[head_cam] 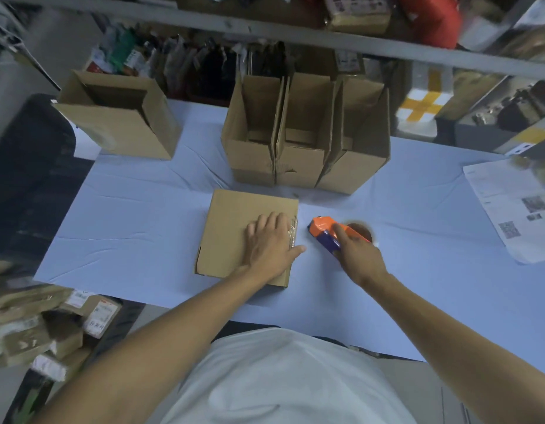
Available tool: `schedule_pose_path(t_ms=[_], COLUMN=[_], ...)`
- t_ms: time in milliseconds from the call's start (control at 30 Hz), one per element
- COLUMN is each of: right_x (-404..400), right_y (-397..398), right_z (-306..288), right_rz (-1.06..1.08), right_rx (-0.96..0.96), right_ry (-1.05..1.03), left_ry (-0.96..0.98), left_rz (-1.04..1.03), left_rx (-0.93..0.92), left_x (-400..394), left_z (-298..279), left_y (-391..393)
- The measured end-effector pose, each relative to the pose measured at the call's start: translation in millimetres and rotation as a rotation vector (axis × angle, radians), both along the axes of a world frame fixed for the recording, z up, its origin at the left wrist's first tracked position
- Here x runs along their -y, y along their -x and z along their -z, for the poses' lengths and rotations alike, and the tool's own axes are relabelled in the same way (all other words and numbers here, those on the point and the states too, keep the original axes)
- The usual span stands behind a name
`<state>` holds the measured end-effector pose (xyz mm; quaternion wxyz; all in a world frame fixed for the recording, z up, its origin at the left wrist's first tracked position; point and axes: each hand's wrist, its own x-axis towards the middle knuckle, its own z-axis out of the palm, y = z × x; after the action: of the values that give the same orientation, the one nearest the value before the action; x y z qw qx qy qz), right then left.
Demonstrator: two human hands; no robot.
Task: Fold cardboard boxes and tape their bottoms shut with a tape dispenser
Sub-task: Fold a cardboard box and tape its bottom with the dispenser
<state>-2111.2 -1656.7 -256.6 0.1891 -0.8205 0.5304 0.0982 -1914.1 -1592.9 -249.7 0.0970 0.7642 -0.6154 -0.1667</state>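
Right now a closed cardboard box [234, 231] lies bottom-up near the middle of the desk [136, 209], closer to the near edge than the far one. The left hand [272, 244] lies flat on its right half, fingers straight and spread, the thumb reaching past the box's right edge, where a crinkled end of clear tape [292, 232] shows. Just beside that edge, with a narrow strip of bare blue desk between, the right hand [357, 250] is wrapped around the handle of an orange and blue tape dispenser [326, 232], whose orange nose points toward the box. The dispenser is near the box but not touching it. Along the far edge stand three open boxes [302, 148] pressed side by side with flaps up, their fronts only a short way behind the taped box. A fourth open box [121, 117] sits alone at the far left corner, well apart from the others. Printed sheets of paper [509, 209] lie at the right edge, overhanging it. Wide bare cloth stretches left of the taped box to the left edge, and between the dispenser and the paper. A stack of labelled parcels [42, 325] sits below the near left corner.
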Motion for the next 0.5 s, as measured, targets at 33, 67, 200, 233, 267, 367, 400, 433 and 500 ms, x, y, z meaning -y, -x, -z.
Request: schedule_pose_path(t_ms=[33, 67, 200, 233, 267, 367, 400, 433, 500], right_x=[-3, -3, 15, 19, 22, 27, 25, 21, 9], right_y=[-2, -5, -25, -33, -42, -67, -74, -77, -82], right_z=[3, 3, -10, -14, -18, -20, -17, -14, -8], right_rz=[0.029, 0.045, -0.027, -0.103, -0.203, -0.440, -0.467, -0.463, -0.407], right_rx=[-0.021, -0.051, 0.060, 0.137, 0.185, 0.166, 0.158, 0.175, 0.272], right_ry=[0.016, 0.059, 0.185, 0.170, 0.144, -0.017, -0.068, -0.103, -0.110], left_ry=[0.013, 0.025, 0.037, 0.046, 0.057, 0.090, 0.102, 0.112, 0.145], left_rz=[-0.037, -0.078, -0.152, -0.134, -0.102, 0.018, 0.038, 0.040, 0.007], left_rx=[0.007, -0.001, -0.036, -0.052, -0.071, -0.114, -0.127, -0.134, -0.111], left_x=[1, 3, 7, 5, 2, -14, -21, -26, -39], left_z=[1, 3, 2, 3, 4, 3, 3, 1, 1], left_y=[3, 6, 9, 7, 4, -15, -23, -29, -42])
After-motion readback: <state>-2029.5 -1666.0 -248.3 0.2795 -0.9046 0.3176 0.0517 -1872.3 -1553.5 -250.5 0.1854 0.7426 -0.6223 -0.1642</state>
